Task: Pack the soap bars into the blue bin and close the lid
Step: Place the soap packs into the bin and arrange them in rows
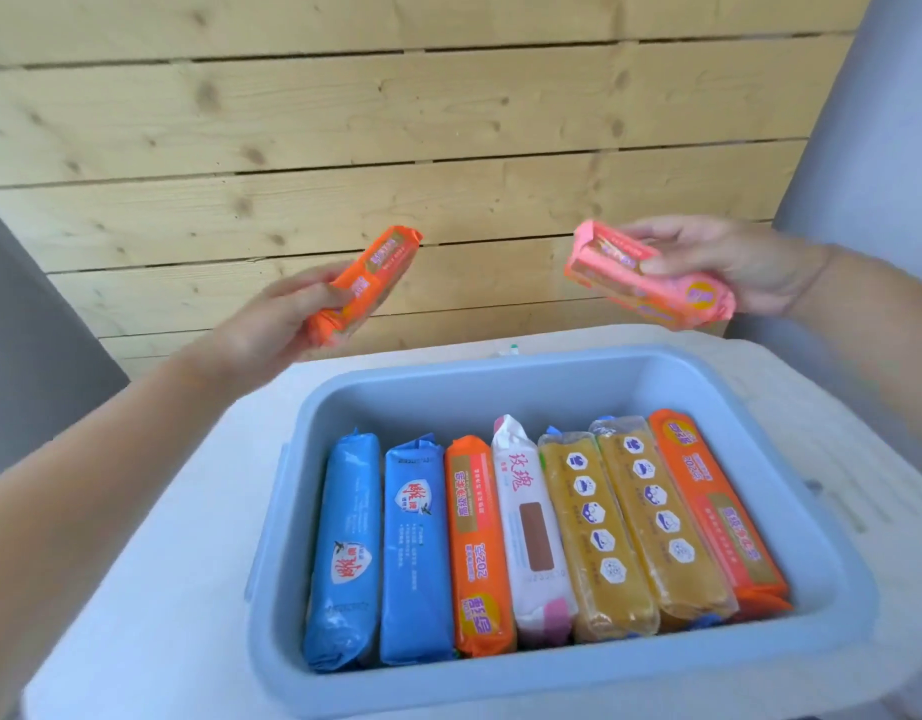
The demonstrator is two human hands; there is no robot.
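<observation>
Gripping an orange bar in your left hand and a pink bar in your right hand, expect stiff, dense blocks in slick wrappers; pinch their long sides.

Both bare forearms reach forward over the blue bin, one from each lower corner of the view. The left hand is raised above the bin's far left corner, palm turned inward, thumb on top and fingers curled underneath, closed around an orange soap bar that tilts up and away from the wrist. The right hand is held higher, beyond the bin's far right corner, wrist bent, back of the hand facing up. Its thumb and fingers pinch a pink soap bar along the long sides. The two hands are well apart, neither touching the bin.
</observation>
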